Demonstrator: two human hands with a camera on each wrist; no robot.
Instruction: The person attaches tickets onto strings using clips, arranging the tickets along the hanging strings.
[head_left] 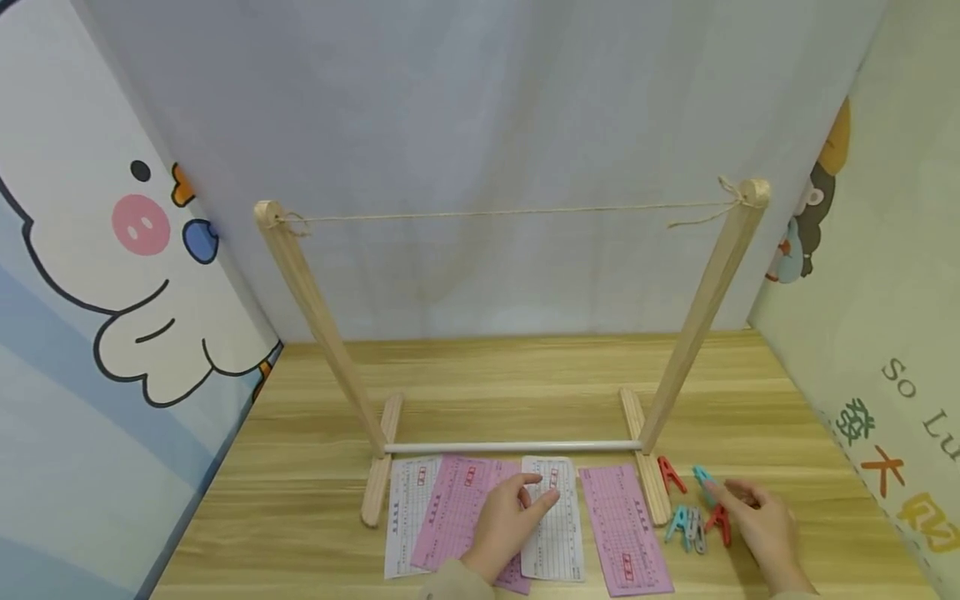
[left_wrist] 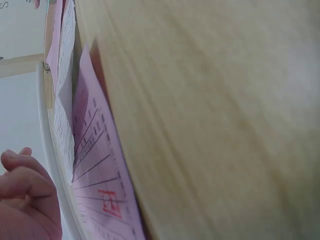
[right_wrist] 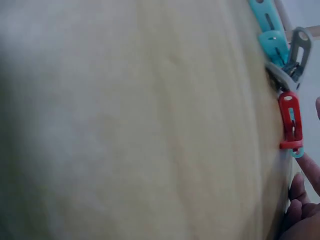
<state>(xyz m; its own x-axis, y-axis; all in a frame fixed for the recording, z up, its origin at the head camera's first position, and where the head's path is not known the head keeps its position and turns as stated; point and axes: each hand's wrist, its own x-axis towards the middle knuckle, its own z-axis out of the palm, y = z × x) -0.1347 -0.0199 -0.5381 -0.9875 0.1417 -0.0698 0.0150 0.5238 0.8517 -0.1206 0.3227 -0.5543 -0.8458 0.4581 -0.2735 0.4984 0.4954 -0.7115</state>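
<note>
My left hand [head_left: 504, 527] hovers over the paper slips, thumb and forefinger apart and nothing between them. Beneath it lie a pink slip [head_left: 448, 517] and a white slip [head_left: 552, 533], both printed with grids and a red stamp. At the right, my right hand [head_left: 763, 529] reaches into a group of plastic clothespins. Its forefinger is at a blue clothespin [head_left: 701, 475], partly hidden by the fingers. Around it lie red clothespins [head_left: 718, 523], a teal one [head_left: 677, 523] and a grey one [head_left: 696, 532]. In the right wrist view a red clothespin [right_wrist: 291, 120] is near the fingertip.
A wooden frame with two posts [head_left: 322, 325] stands behind the slips, a string [head_left: 480, 213] tied between its tops and a white rod [head_left: 510, 447] low across it. Another white slip [head_left: 405, 517] lies at the left, and a pink one [head_left: 626, 529] lies by the right foot.
</note>
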